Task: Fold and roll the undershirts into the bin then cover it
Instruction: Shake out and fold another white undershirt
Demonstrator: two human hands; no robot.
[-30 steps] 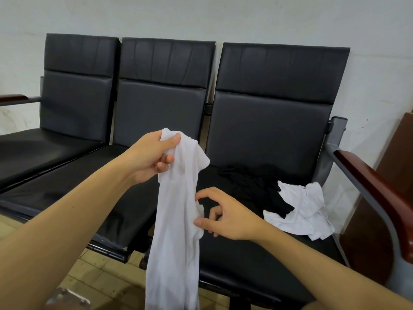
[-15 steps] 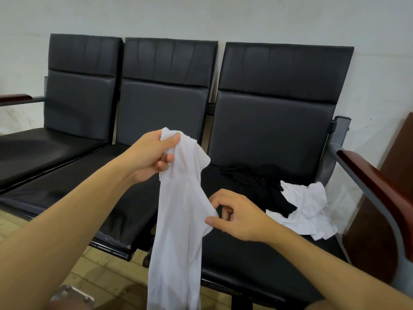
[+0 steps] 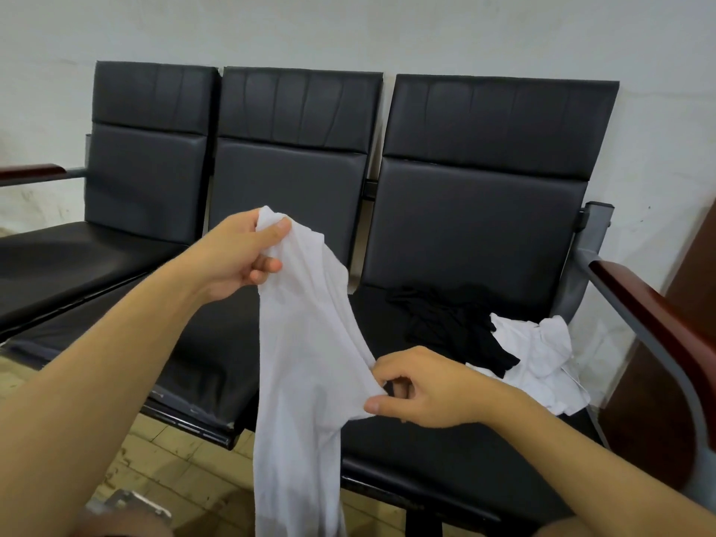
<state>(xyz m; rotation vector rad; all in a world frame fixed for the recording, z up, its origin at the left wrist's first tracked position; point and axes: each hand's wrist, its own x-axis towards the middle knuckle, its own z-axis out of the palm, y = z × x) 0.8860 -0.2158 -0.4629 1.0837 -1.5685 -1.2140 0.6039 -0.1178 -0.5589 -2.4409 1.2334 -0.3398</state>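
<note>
Your left hand [image 3: 236, 257] is gripping the top of a white undershirt [image 3: 306, 366], thumb and fingers [image 3: 277, 230] clenched on the bunched fabric, holding it up in front of the black seats [image 3: 465, 451]. Your right hand [image 3: 422, 389] is pinching the shirt's right edge lower down, fingers curled on the cloth. The rest of it is hanging toward the floor [image 3: 162, 451]. On the right-hand seat, a crumpled black garment [image 3: 449, 323] is lying touching a crumpled white garment [image 3: 538, 358].
</note>
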